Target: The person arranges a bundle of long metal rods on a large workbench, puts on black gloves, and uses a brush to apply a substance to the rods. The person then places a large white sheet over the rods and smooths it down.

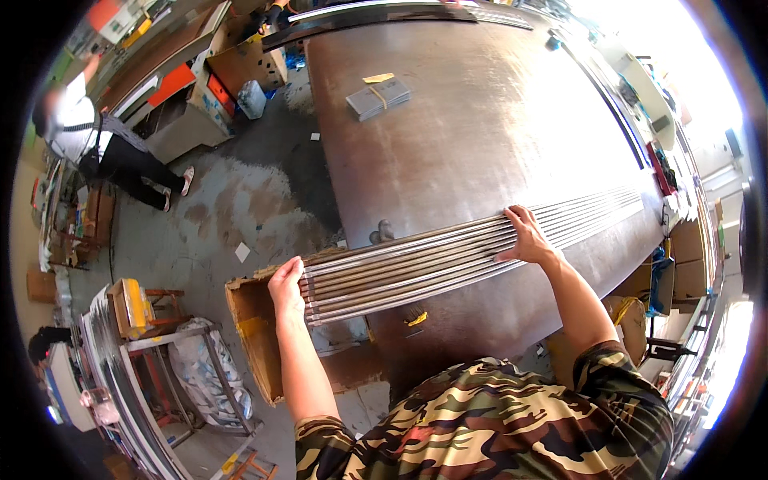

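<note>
A row of long, thin metal strips [416, 260] lies side by side in front of me, running from the left edge of the table up toward the right. My left hand [286, 290] is closed at their left ends, its fingers pressed together against the end of the row. My right hand [526, 238] spans the row further along, with the thumb on the near side and the fingers over the far edge. The left ends of the strips reach past the table edge, above an open cardboard box [254, 344]. Parts of both hands' grip are hidden.
The strips rest on a large brown table [448, 144]. On it lie a banded stack of grey plates [378, 98], a small dark grey object [382, 232] and a yellow-handled tool [417, 318]. A metal rack [184, 344] stands left; another person [104, 136] is at far left.
</note>
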{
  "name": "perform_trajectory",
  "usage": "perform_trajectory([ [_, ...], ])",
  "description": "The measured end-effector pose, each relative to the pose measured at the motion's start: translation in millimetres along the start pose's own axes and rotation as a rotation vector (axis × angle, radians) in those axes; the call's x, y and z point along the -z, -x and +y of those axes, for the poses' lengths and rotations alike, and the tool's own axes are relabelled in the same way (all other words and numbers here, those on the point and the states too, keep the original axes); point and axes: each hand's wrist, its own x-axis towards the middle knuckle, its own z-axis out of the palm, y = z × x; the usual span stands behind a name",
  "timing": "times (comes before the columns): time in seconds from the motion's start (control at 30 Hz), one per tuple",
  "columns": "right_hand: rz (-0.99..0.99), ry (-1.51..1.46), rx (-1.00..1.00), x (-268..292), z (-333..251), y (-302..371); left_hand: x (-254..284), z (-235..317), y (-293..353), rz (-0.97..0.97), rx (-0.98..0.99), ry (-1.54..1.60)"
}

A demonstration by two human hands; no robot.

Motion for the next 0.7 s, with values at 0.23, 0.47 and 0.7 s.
perform_trajectory([
  [0.23, -0.251, 0.285, 0.102, 23, -11, 0, 13, -5, -9, -0.050, -0.007, 0.001],
  [0.47, -0.197, 0.237, 0.124, 25, -8, 10, 17, -8, -15, -0.079, -0.015, -0.020],
  [0.7, -0.153, 0.268, 0.204, 4, 1, -15, 50, -20, -36, -0.221, -0.034, 0.053],
])
